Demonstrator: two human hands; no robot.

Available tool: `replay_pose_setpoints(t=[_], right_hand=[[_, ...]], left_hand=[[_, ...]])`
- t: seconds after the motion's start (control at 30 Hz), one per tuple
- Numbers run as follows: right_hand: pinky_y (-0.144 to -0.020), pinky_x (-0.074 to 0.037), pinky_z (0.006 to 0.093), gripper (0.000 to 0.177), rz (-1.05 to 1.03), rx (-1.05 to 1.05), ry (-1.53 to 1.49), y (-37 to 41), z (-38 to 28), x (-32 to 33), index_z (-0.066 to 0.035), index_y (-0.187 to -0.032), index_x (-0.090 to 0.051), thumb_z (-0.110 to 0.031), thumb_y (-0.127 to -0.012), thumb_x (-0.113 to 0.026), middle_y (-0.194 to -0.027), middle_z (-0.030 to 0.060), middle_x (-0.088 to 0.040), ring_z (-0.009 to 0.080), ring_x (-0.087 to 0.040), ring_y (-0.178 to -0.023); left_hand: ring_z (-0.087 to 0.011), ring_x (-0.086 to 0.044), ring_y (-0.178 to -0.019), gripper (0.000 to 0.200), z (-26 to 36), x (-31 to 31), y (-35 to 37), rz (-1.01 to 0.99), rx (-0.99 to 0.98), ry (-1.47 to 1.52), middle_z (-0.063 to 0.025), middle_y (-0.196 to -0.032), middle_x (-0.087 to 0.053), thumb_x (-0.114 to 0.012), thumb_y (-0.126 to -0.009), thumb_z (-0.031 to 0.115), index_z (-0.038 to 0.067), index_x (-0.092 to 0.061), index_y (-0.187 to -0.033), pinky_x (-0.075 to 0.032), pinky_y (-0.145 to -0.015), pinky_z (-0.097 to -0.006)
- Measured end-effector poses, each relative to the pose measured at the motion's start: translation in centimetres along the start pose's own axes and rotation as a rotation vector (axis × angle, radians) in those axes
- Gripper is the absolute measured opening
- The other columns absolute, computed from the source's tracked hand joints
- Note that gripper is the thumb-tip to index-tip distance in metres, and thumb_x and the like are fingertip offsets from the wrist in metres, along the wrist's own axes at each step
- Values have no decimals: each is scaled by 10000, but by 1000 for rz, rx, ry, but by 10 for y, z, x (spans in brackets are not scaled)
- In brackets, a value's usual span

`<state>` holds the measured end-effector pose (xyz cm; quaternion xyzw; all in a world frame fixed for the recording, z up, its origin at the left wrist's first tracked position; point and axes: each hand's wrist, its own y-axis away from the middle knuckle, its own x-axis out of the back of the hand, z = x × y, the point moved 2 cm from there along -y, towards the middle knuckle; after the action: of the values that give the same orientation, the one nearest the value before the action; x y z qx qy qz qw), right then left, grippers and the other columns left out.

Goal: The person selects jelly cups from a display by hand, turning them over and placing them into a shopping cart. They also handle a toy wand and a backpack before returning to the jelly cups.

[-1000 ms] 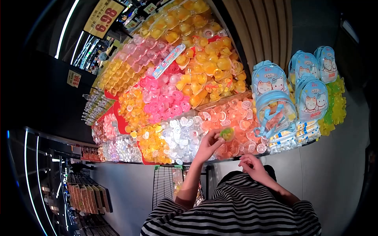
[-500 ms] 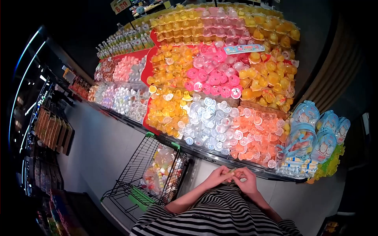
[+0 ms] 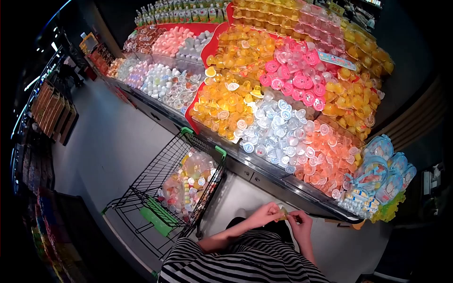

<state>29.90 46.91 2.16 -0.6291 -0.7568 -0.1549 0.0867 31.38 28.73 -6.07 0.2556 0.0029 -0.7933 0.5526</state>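
Close in front of my striped shirt, my left hand (image 3: 267,215) and my right hand (image 3: 301,225) meet with fingertips pinched. Between them is a small yellowish-green piece (image 3: 283,213), too small to name; both hands grip it. To the left of my hands stands a black wire shopping cart (image 3: 158,181) with green trim. Inside it lie clear bags of small packaged sweets (image 3: 193,177). Beyond my hands, the display of jelly cups holds orange cups (image 3: 328,160), clear-white cups (image 3: 278,127) and yellow cups (image 3: 224,106) in heaps.
Pink jelly cups (image 3: 297,78) and stacked packs (image 3: 264,21) rise at the back. Light-blue cartoon bags (image 3: 377,165) stand at the display's right end. Bottles (image 3: 188,12) line the far left. A grey floor aisle (image 3: 104,137) runs left, past wooden crates (image 3: 54,111).
My view has turned, so the display sits further right and more of the aisle shows. My hands have drawn slightly apart, and the yellowish piece between them is now easier to see.
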Motion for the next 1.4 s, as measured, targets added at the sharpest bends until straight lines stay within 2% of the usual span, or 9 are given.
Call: replay_pose_setpoints(t=[0.2,0.3,0.63,0.9,1.03,1.17,1.27,1.3,1.4], right_hand=[[-686,-509,231,80,-48,-58,-48,20,-6,-10,9,-878,-685,-45,-863,-742,-801,24,-669,82,-621,-731],[-664,-498,232,79,-54,6,16,22,-16,-17,6,-862,-676,-39,-861,-740,-779,11,-665,80,-600,-691],[-639,-527,254,85,-15,-274,-285,0,35,6,-24,-854,-632,-74,-903,-680,-795,50,-675,119,-629,-689],[-732,-597,334,122,107,-772,-821,-12,150,-34,-5,-993,-620,-116,-945,-607,-906,91,-670,186,-665,-782],[-701,-587,307,108,161,-514,-965,-73,76,-18,2,-959,-607,-103,-963,-582,-885,87,-653,182,-649,-726],[-787,-579,368,191,128,325,-718,-80,-93,45,-18,-1171,-532,-136,-1021,-531,-1065,163,-654,230,-669,-881],[-860,-568,416,527,-9,100,-999,-76,-108,53,-56,-1374,-442,-385,-992,-596,-1266,213,-609,249,-673,-975],[-880,-558,461,546,-96,11,-1105,-70,-93,52,-38,-1410,-415,-433,-1039,-481,-1413,252,-512,309,-653,-1051],[-989,-487,538,704,-300,-105,-1332,-28,-50,57,-58,-1461,-390,-590,-1000,-429,-1447,255,-479,356,-604,-1157]], left_hand=[[-71,-602,-799,304,4,1,31,74,-129,-132,-44,-915,-659,-685,-970,247,18,-540,-1108,-492,-671,-245],[-83,-613,-821,304,9,5,37,93,-162,-123,-45,-914,-660,-694,-960,235,19,-548,-1116,-514,-716,-263],[-102,-629,-905,250,0,40,57,180,-40,-214,-35,-971,-674,-676,-960,155,17,-584,-1148,-506,-827,-256],[-92,-620,-934,214,5,51,57,203,-53,-233,-20,-1024,-664,-678,-959,150,21,-612,-1117,-502,-853,-259],[-95,-639,-912,232,7,55,58,203,-84,-304,-40,-1002,-693,-685,-953,167,3,-622,-1106,-519,-824,-254],[-124,-656,-951,234,34,45,54,141,-32,-425,-68,-1038,-717,-640,-979,149,-19,-625,-1142,-503,-878,-262],[-134,-661,-968,244,31,48,46,61,-4,-420,-86,-1062,-717,-633,-986,153,-30,-615,-1146,-506,-896,-269],[-135,-661,-966,245,34,47,44,35,7,-434,-87,-1063,-717,-631,-988,154,-30,-613,-1149,-506,-902,-271],[-127,-659,-958,228,43,42,41,9,-36,-391,-81,-1050,-717,-643,-981,140,-16,-616,-1145,-503,-893,-263]])
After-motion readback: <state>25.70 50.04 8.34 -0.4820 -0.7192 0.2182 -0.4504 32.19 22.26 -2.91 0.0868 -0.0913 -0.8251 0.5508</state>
